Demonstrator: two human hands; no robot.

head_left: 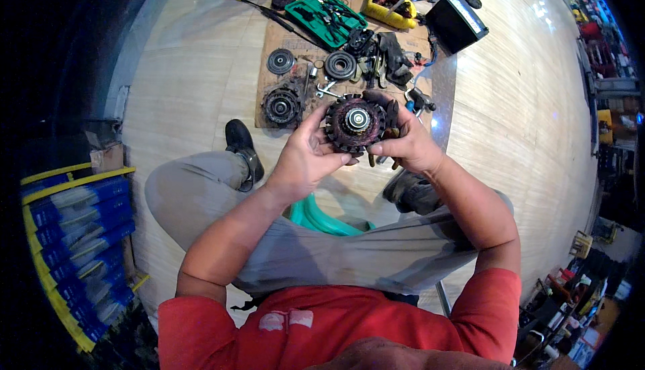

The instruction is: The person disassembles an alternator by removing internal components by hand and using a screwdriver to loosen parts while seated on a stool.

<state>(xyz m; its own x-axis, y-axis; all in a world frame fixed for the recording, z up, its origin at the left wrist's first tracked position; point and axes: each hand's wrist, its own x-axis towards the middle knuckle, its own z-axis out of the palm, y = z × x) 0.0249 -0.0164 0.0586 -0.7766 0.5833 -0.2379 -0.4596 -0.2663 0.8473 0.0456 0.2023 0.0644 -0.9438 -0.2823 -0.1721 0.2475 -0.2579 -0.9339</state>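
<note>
Above the cardboard's near edge I hold a round, greasy motor part [356, 124] between both hands. It has a dark toothed rim, reddish-brown windings and a shiny metal hub facing up at its centre. My left hand [310, 158] grips its left side, thumb along the near edge. My right hand [410, 145] is closed around the right side, its thumb on the near rim and its blackened fingers reaching round the far side. On the cardboard to the left lie a dark finned round part [281, 106] and a smaller pulley [281, 61]. A ringed pulley [340, 66] sits just beyond my hands.
The cardboard sheet [263, 118] on the floor also bears an open green tool case [326, 17], a yellow container [388, 14] and dirty rags [393, 61]. A black battery-like box [458, 23] stands far right. A green stool [322, 219] is under me; a blue-and-yellow rack [80, 215] stands left.
</note>
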